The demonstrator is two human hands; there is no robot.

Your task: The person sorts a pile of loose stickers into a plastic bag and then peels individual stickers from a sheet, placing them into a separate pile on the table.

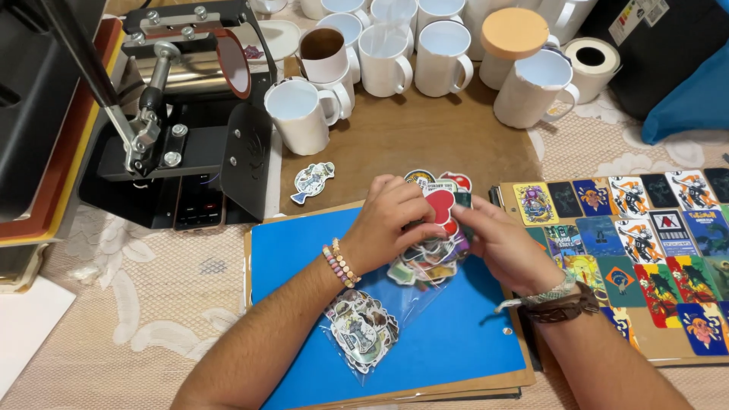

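Both of my hands meet over a blue sheet (pixel 304 258) on a brown board. My left hand (pixel 387 224) and my right hand (pixel 501 243) hold a fanned stack of die-cut stickers (pixel 437 205), a red one on top. More of the stack hangs below my fingers over a clear plastic bag (pixel 402 300). A second clear bag of stickers (pixel 361 330) lies on the blue sheet under my left wrist. A single loose sticker (pixel 312 182) lies on the brown mat beyond the sheet.
A black mug heat press (pixel 190 114) stands at the left. Several white mugs (pixel 383 57) crowd the back, one with a cork lid (pixel 514 34). A board covered with colourful cards (pixel 653 243) lies at the right, and a tape roll (pixel 594 61) beyond it.
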